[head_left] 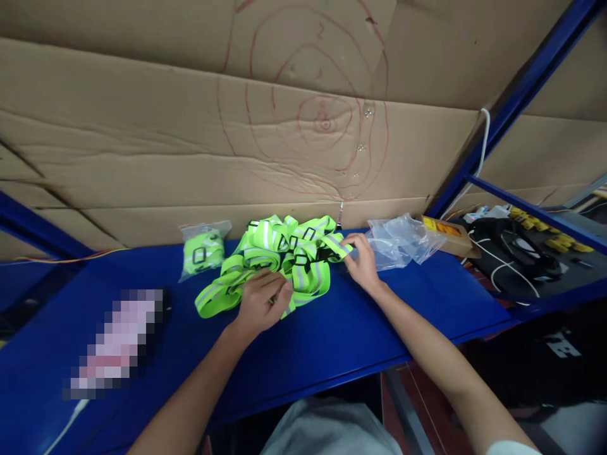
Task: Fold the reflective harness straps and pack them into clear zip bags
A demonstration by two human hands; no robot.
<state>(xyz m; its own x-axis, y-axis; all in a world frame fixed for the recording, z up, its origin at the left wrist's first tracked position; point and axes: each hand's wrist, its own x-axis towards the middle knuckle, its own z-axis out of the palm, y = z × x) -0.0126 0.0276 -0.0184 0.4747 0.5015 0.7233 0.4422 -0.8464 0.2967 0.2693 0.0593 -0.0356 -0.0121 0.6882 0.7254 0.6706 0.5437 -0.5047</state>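
Observation:
A loose heap of neon-green reflective straps [265, 237] with grey stripes and black buckles lies on the blue table. My left hand [265, 297] is closed at the front of the heap, its fingers curled over a strap; the fingertips are partly hidden. At the heap's right side, my right hand [363, 259] pinches a green strap end between thumb and fingers. Left of the heap, a clear zip bag [203, 249] holds a folded green strap with a black buckle. Several clear plastic bags [401, 240] lie just beyond my right hand.
Cardboard sheets [165, 139] with red hand-drawn rings stand behind the blue table [351, 335]. A pixelated object with a white cable [71, 420] lies at left. An open cardboard box [450, 237] and a black device [521, 249] are at right, near a blue frame post [516, 101].

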